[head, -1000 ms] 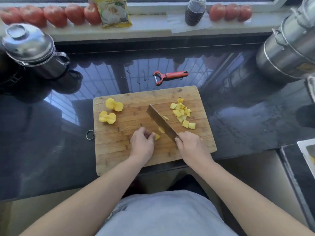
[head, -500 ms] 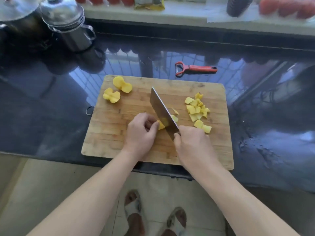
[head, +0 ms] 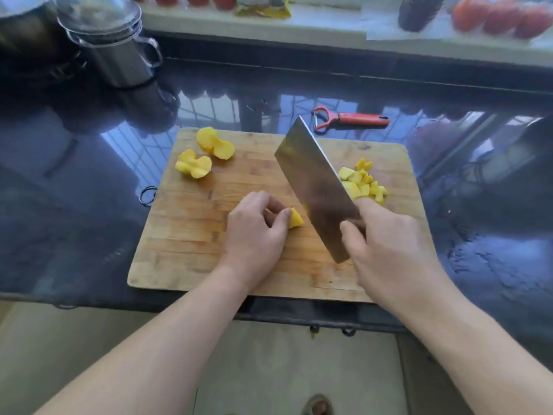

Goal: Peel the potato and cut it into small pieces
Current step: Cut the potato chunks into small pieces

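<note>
Left hand curling over a potato piece near the middle of the board, fingertips pinching it down. Right hand clenching around the cleaver handle, blade tilting up over the board, flat side facing the camera, tip pointing toward the far edge. Small cut pieces lying in a heap toward the board's right edge, partly hiding behind the blade. Two larger chunks sitting close together near the far left corner. Red peeler lying on the counter just beyond the board's far edge. Steel pot standing at the counter's far left corner.
</note>
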{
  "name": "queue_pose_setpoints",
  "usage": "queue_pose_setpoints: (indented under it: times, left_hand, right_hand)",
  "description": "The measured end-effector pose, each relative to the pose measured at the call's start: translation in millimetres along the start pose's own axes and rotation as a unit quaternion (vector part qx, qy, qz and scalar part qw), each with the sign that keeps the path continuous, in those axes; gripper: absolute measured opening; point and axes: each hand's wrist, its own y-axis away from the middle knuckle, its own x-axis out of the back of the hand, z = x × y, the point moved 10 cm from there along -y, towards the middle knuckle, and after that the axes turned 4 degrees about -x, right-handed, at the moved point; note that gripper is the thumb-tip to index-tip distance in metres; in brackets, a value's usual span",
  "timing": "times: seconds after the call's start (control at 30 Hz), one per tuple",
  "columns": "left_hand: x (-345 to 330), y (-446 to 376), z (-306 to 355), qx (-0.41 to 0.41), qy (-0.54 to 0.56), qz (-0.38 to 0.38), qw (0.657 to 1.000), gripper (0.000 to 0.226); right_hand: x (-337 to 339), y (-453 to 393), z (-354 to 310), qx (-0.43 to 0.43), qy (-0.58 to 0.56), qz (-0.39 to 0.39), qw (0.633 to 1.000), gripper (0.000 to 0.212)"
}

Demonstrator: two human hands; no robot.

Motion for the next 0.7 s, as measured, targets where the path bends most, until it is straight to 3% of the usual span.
queue_pose_setpoints:
  times: [0.43, 0.7]
  left_hand:
    - [0, 2, 9, -0.009, -0.056, 0.015, 0.998, 0.024]
    - [0, 2, 11, -0.031, -0.054, 0.028, 0.998, 0.025]
  right_hand:
    - [-8, 29, -26, 0.089, 0.084, 0.032, 0.992, 0.021]
    - [-13, 19, -29, 0.072, 0.152, -0.004, 0.986, 0.02]
